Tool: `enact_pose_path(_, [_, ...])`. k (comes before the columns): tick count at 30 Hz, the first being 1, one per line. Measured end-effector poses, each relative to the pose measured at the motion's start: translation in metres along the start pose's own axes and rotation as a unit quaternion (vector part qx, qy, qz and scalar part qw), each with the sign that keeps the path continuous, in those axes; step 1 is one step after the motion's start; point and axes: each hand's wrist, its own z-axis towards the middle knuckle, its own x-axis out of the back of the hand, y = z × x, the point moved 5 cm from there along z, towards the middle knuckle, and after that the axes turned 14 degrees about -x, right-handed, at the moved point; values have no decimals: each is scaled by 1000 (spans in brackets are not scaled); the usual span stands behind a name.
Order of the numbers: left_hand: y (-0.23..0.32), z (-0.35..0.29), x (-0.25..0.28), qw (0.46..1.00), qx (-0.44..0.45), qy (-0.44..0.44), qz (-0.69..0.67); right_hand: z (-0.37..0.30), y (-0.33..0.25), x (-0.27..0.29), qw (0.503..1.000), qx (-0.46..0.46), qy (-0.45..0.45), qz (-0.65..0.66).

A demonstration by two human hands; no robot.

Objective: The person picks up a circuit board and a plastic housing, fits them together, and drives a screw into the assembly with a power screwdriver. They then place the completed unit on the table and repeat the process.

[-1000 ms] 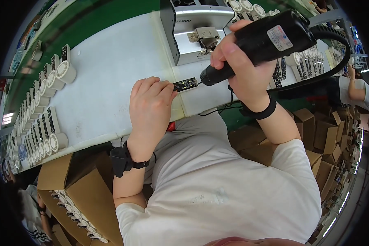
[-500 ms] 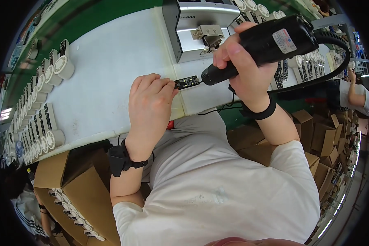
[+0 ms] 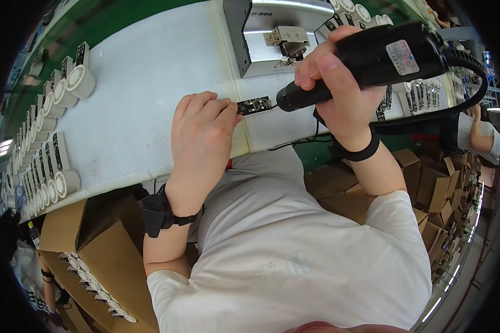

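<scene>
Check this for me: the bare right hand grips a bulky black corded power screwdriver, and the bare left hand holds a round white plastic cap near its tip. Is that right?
Not quite: the item in the bare left hand is wrong. The head view shows a narrow black circuit board there. The bare right hand does grip the bulky black corded power screwdriver.

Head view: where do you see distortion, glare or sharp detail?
Head view: the white table has a bowed far edge, the corners are black; head view, lower right: strip lamps shine bright white; head view, middle: the circuit board looks fairly sharp.
</scene>
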Motion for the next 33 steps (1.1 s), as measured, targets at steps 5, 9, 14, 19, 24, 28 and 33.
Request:
enact_pose_path(5, [-1,0,0,1000,7,-7,3,0,1,-2,1000,-5,-4,5])
enact_pose_path(9, [0,-1,-1,1000,8,-7,4,-4,-4,-14,997,-12,16,-81])
enact_pose_path(14, [0,-3,-3,1000,6,-6,-3,-13,0,-19,993,34,-39,-108])
enact_pose_path(19, [1,-3,-3,1000,9,-8,-3,-13,3,-18,992,20,-33,-120])
enact_pose_path(24, [1,0,-1,1000,3,2,-3,-8,-1,-19,990,-15,-63,-126])
enact_pose_path(28, [1,0,2,999,6,-42,-2,21,-31,12,995,56,28,-72])
enact_pose_path(33, [3,-3,21,999,12,-34,18,39,-55,-10,974,99,179,-94])
